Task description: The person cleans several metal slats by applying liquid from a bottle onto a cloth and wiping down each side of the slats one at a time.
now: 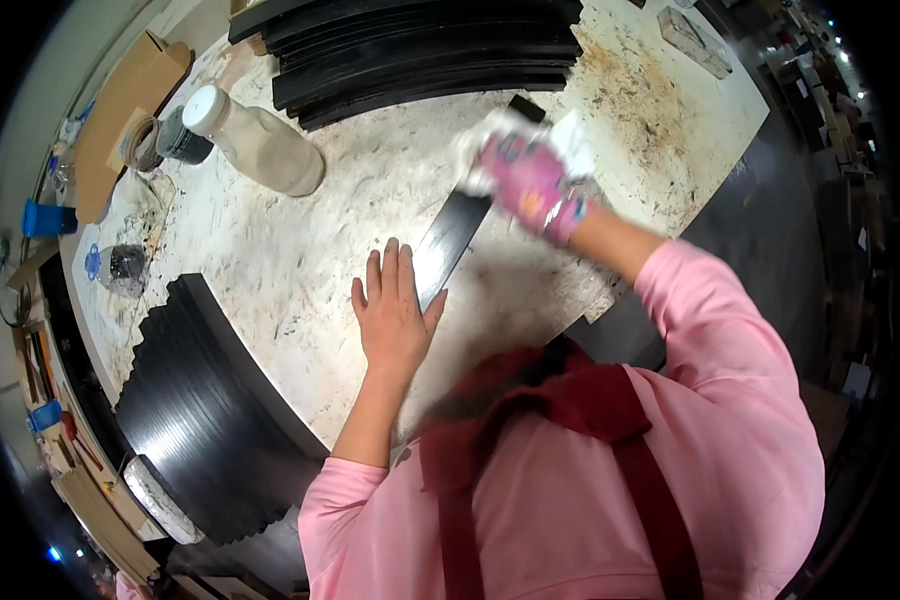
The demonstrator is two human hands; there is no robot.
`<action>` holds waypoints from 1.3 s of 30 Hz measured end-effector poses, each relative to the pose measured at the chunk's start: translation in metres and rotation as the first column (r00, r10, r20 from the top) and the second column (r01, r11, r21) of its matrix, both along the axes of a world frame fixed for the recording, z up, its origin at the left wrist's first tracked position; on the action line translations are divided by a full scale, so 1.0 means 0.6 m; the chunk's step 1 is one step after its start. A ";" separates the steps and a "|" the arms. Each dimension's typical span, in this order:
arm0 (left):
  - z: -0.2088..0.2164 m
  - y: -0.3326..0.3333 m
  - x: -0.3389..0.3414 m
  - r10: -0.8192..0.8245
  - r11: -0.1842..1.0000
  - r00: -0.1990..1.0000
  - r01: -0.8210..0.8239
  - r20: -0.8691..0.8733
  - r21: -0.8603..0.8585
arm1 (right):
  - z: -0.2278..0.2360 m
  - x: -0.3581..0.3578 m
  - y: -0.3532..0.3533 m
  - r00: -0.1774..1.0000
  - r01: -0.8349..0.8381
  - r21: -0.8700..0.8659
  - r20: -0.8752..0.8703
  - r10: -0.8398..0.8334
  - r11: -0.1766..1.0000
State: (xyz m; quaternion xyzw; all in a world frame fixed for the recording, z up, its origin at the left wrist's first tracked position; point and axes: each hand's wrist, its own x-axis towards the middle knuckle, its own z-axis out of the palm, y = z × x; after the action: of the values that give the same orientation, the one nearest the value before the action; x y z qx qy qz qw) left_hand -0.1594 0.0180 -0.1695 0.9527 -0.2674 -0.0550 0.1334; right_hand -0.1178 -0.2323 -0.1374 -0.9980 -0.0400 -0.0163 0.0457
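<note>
A black, glossy flat strip (454, 236) lies slantwise on the stained white worktable (300, 250). My bare left hand (394, 310) rests flat with fingers stretched out, its thumb and fingers at the strip's near end. Farther up the strip, my right hand (532, 185) wears a pink patterned glove and is closed on a crumpled white cloth (485, 150). The cloth presses on the strip, whose far tip shows just beyond it. Motion blurs the glove and cloth, and part of the strip is hidden beneath them.
Black strips (420, 60) are stacked at the back, and a fanned pile of more black strips (210, 410) sits at the left. A white-capped bottle (260, 145) stands at the back left near a dark jar (184, 137). A whitish block (694, 42) lies at the far right edge.
</note>
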 end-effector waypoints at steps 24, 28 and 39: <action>0.000 0.000 0.002 0.005 0.998 1.000 -0.004 0.024 -0.058 | -0.058 -0.019 -0.012 0.916 -0.215 0.011 0.349 0.198 0.977; 0.001 0.003 0.003 -0.021 0.999 1.000 0.022 0.007 -0.047 | -0.063 -0.012 -0.033 0.998 -0.012 0.254 -0.058 0.028 0.967; 0.000 0.004 0.003 -0.007 0.995 1.000 0.007 -0.001 -0.096 | -0.022 0.020 -0.041 0.984 0.151 0.043 -0.103 -0.146 0.988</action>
State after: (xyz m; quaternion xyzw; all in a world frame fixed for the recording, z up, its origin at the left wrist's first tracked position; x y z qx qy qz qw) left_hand -0.1573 0.0202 -0.1697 0.9441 -0.2731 -0.0433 0.1793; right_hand -0.1056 -0.2569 -0.1507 -0.9963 0.0372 0.0290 0.0716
